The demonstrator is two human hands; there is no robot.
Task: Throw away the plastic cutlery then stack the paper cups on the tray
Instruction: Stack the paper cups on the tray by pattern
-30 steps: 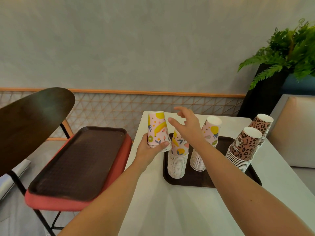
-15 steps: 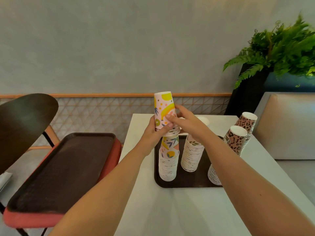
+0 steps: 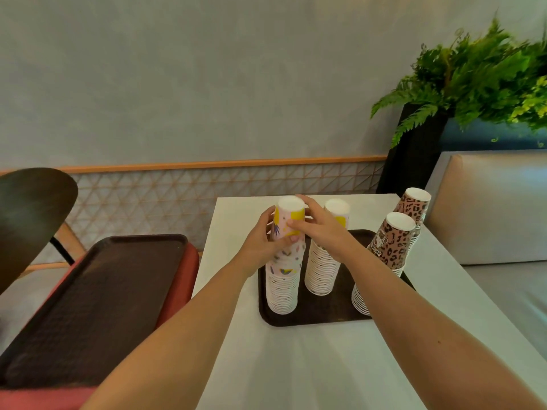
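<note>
Left forearm (image 3: 183, 327) and right forearm (image 3: 414, 306) bare, uncovered down to frame edge. Left hand (image 3: 266, 241) and right hand (image 3: 316, 229) bare; short thumbnails showing.

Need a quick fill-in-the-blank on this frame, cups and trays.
The left hand and right hand both hold the top cup of the ___ stack.
The near right stack bears a ___ print.
The second tray rests on a ___ chair seat.
Missing: leftmost; leopard; red.
</note>
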